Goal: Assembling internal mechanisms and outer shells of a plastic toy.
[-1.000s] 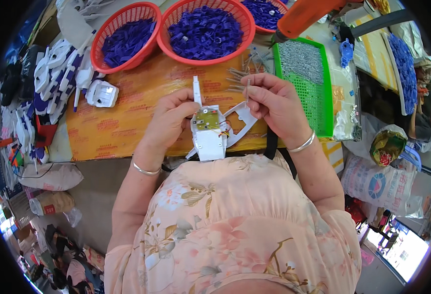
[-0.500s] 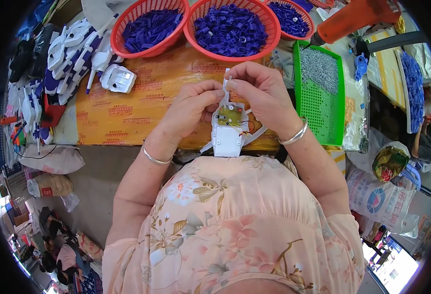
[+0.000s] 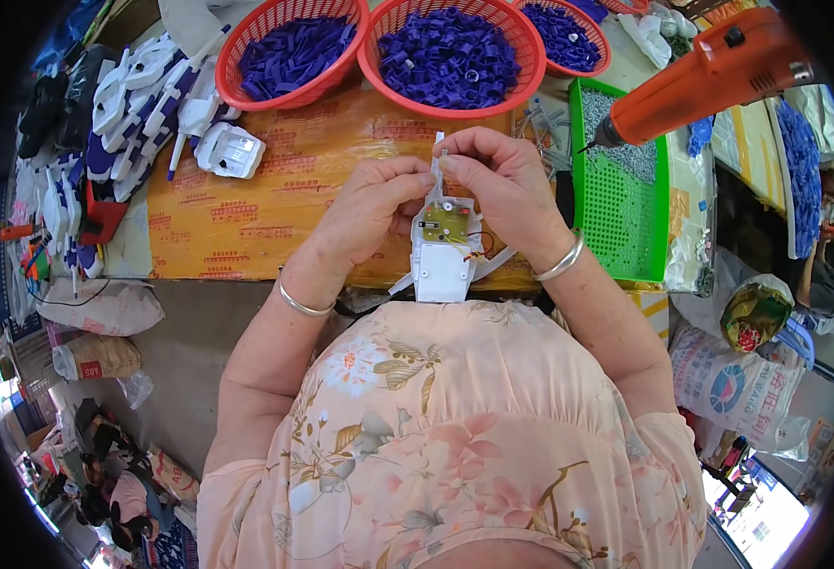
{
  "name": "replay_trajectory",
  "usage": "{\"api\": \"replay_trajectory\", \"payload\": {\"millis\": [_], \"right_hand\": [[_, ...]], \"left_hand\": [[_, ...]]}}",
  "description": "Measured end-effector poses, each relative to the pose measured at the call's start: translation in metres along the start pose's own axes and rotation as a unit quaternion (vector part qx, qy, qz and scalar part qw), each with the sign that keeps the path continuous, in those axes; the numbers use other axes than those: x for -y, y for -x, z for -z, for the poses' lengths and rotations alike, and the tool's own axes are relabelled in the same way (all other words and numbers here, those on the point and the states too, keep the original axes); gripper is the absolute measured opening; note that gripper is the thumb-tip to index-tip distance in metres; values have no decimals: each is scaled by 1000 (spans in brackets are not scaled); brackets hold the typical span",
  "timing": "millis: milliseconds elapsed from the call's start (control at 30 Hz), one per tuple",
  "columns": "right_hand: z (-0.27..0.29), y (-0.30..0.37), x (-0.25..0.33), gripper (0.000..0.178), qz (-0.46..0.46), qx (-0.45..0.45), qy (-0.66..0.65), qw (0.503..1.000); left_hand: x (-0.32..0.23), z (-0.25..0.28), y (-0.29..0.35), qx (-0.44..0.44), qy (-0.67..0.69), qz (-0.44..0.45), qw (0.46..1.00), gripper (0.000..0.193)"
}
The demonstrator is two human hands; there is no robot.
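An opened white plastic housing point(image 3: 441, 276) lies at the table's front edge, close against my body, its narrow end pointing away from me. A greenish circuit board point(image 3: 447, 224) sits inside it, with thin coloured wires on its right side. My left hand point(image 3: 371, 204) is closed in a pinch around the narrow end of the housing. Thumb and forefinger of my right hand point(image 3: 510, 185) pinch right beside it, at the upper part of that end. What is between the right fingertips is small and pale, too hidden to name.
Red baskets of purple plastic parts point(image 3: 447, 59) line the far side. At right, an orange electric screwdriver point(image 3: 696, 76) hangs over a green tray point(image 3: 665, 204) of small screws. White-and-purple housings point(image 3: 137, 114) are piled at left. Orange-brown taped sheeting point(image 3: 237, 213) covers the table.
The orange electric screwdriver has swung downward, its tip now over the green tray. My hands keep their pinch at the housing's narrow end, the right one shifting only slightly.
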State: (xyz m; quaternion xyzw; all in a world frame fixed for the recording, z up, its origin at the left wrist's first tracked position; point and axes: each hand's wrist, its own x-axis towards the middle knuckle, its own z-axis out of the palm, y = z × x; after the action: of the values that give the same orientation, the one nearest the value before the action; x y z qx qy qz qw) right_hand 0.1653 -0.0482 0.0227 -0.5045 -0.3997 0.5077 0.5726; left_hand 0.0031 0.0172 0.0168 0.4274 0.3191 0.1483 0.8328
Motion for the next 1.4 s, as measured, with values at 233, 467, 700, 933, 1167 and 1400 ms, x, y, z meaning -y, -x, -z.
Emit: {"api": "replay_trajectory", "payload": {"millis": [233,467,700,933,1167,1400], "right_hand": [[-2,-1,-1,9,-19,-9,-18,1000],[-7,-1,-5,7,-19,-19,-52,998],[-6,0,-11,10,-53,-12,-72,996],[-9,-1,-13,9,-54,-14,-74,996],[-10,-2,-17,8,-36,-34,-63,997],[-6,0,-19,14,-18,-11,-27,999]], "left_hand": [[0,0,1,15,1,-9,1000,16],[7,7,-4,20,-19,-16,999,24],[7,4,-3,14,-21,-10,1000,25],[15,10,-7,9,-17,-20,1000,26],[10,7,-5,3,-52,-18,998,26],[5,2,0,-7,-90,-39,995,27]]}}
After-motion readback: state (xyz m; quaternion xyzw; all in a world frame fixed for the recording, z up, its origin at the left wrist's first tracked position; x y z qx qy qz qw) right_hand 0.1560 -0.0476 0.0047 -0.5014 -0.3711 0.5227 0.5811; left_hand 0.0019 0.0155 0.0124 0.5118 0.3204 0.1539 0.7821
